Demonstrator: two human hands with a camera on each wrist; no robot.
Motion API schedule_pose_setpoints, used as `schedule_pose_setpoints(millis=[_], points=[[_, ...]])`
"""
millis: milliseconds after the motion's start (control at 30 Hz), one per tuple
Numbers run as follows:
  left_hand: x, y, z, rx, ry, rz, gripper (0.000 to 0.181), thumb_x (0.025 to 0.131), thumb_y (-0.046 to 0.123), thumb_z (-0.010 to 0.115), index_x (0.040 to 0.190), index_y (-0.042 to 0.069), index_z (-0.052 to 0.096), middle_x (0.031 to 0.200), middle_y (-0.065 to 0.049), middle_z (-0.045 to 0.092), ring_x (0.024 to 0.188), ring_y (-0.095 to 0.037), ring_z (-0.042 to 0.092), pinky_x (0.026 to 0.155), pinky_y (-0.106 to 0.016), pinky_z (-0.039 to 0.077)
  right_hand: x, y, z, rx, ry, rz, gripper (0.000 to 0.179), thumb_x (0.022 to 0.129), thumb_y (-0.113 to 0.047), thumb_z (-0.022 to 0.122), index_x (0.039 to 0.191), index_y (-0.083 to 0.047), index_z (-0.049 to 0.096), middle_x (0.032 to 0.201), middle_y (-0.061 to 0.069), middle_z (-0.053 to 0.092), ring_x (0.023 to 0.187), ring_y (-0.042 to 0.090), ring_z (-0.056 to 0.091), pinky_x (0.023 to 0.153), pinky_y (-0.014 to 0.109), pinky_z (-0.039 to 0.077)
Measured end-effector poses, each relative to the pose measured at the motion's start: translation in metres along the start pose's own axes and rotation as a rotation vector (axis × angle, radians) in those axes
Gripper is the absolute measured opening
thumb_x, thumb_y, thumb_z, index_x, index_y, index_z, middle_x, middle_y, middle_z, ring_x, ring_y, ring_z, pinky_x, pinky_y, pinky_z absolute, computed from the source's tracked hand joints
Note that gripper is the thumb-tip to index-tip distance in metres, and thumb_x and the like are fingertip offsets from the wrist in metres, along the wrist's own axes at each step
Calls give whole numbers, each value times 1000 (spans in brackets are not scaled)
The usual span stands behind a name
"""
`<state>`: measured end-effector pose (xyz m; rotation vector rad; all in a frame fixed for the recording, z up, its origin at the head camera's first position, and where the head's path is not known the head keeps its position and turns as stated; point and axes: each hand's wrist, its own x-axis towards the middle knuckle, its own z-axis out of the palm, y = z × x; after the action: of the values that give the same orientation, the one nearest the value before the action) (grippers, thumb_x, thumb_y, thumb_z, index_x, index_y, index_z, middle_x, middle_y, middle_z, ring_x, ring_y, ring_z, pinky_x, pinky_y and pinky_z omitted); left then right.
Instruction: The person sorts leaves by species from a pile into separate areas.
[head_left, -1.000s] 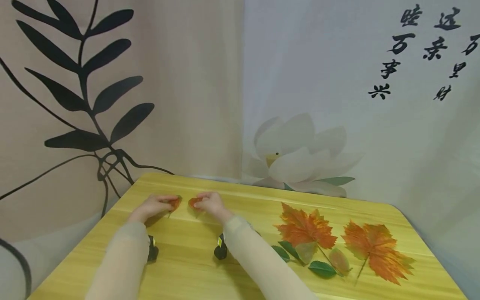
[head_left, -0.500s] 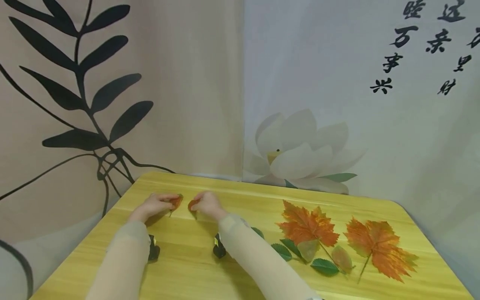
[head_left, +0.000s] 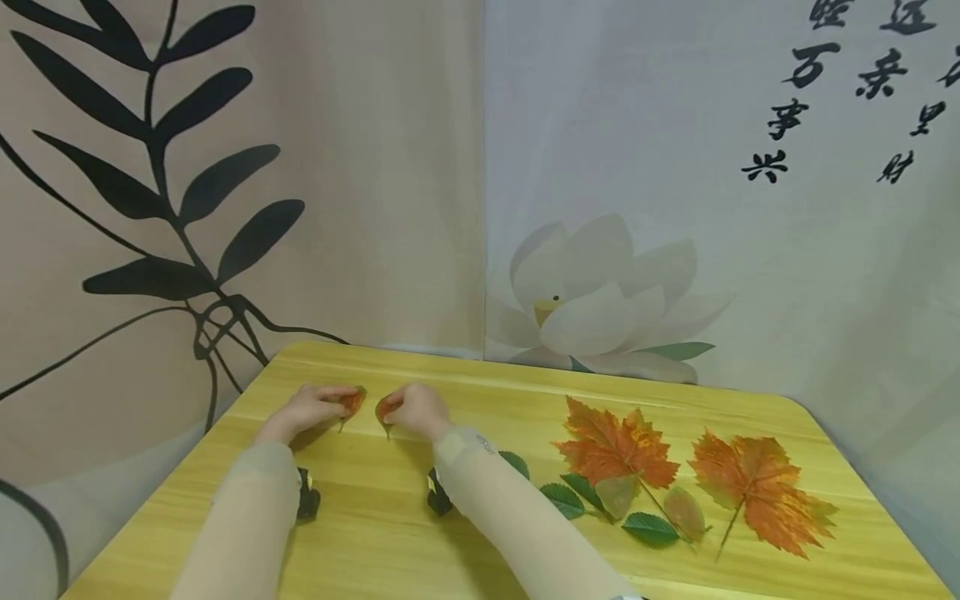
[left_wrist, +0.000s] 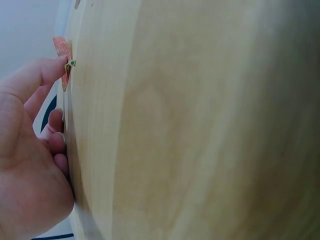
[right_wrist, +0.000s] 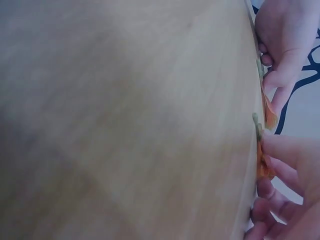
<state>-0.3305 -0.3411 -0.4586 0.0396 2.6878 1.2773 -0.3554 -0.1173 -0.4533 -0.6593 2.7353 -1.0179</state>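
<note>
On the left part of the yellow wood-grain table (head_left: 360, 550), my left hand (head_left: 303, 412) pinches a small orange-red leaf (head_left: 352, 403) with a green tip and a thin stem pointing toward me. Just to its right, my right hand (head_left: 422, 410) holds a second small reddish leaf (head_left: 383, 410) by its edge, between thumb and fingers. A short gap separates the two leaves. In the left wrist view the thumb presses the first leaf (left_wrist: 63, 47) close over the tabletop. The right wrist view has both leaves side by side, low at the table surface.
Two big orange maple leaves (head_left: 618, 442) lie on the right side of the table. Among them is a sprig with several green leaves (head_left: 651, 529) and paler ones, partly behind my right sleeve (head_left: 517, 517). Printed cloth (head_left: 390, 208) hangs behind the table.
My right hand has turned slightly, and its leaf now stands with the stem pointing toward me. The left hand stays in place with its leaf. The head view has shifted a little.
</note>
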Motion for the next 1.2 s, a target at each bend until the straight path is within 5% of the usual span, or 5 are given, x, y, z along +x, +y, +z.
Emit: schedule_pose_setpoints(millis=[400,700,933,1200], points=[[3,2,-2,-55,-6,22,50,91,20,68,136,2,55,138,-26,48,131,-47,36,106,-57,30,6,-3,2,-139,43,-8,21,88,-29,71,108,-24,75,103,-13,70,94,9,63,74,25,49],[5,-6,-8,-149,-100,22,57,97,29,61,145,4,44,149,-24,34,139,-47,22,110,-61,18,8,-4,2,-116,41,-60,26,94,-34,65,113,-20,73,113,-8,69,104,11,62,85,27,49],[7,-9,-7,-168,-114,58,58,97,27,60,146,3,40,150,-24,32,139,-47,20,109,-64,14,4,-7,-7,-73,35,-83,33,96,-30,61,125,-13,66,105,-2,71,87,10,64,73,26,51],[-3,-10,-7,-187,-96,49,57,99,24,56,148,3,36,153,-26,26,139,-49,16,107,-67,15,1,-10,-20,-54,8,-118,37,97,-29,59,130,-12,62,109,0,68,88,8,61,74,26,50]])
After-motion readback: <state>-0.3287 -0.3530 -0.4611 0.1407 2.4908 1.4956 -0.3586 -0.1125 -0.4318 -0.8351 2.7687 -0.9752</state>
